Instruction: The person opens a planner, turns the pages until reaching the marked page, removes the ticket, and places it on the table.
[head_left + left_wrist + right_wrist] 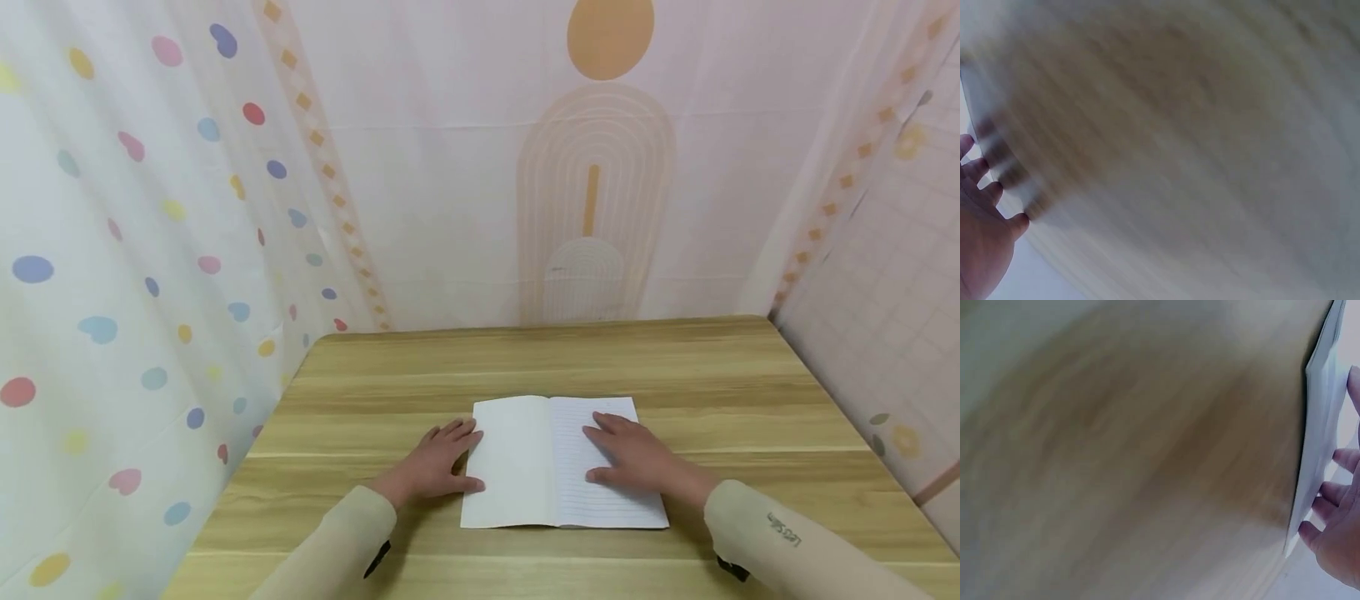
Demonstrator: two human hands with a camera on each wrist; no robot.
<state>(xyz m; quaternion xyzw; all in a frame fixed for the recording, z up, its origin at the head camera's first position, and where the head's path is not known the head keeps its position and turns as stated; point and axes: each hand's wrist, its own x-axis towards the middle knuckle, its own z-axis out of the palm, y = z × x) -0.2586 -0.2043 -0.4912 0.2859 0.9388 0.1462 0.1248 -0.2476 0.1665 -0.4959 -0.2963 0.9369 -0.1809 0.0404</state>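
Observation:
An open notebook lies flat on the wooden table, its left side blank and its right page ruled with lines. At its left edge is my left hand, fingers spread, with the thumb and fingertips over the margin of the blank side. My right hand rests on the lined page with its fingers extended. In the left wrist view the left hand shows only at the left border. The right wrist view catches the right hand beside the notebook's page edge.
The wooden table extends around the notebook on all sides. Behind it hangs a pale curtain with an arch print, and a dotted curtain hangs along the left. Another patterned curtain borders the right side.

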